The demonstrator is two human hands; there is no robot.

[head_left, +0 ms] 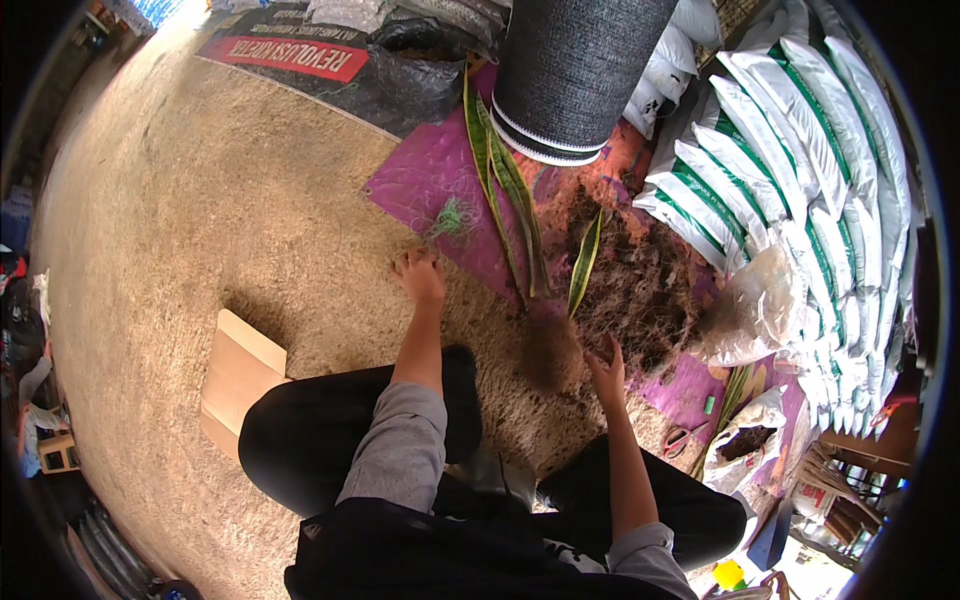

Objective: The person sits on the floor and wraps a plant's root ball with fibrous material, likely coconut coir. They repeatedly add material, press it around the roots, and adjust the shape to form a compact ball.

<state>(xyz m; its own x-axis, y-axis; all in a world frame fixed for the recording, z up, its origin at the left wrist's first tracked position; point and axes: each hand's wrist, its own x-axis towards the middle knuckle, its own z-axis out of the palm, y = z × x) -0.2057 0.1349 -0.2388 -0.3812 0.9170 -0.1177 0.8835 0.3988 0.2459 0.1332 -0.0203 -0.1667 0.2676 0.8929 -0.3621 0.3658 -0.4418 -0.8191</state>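
A snake plant with long yellow-edged leaves lies in front of me, its brown root ball towards my knees. My right hand is beside the right side of the root ball, fingers apart; whether the fingertips touch it I cannot tell. Over the concrete floor to the left, my left hand has its fingers spread and holds nothing. Just beyond it, a tangle of green string rests on a purple sheet. A heap of dark fibrous soil spreads to the right of the plant.
A black pot-like roll stands at the far side. White-and-green sacks are stacked on the right, with a clear plastic bag before them. Scissors and an opened white sack lie near my right knee. Cardboard lies left.
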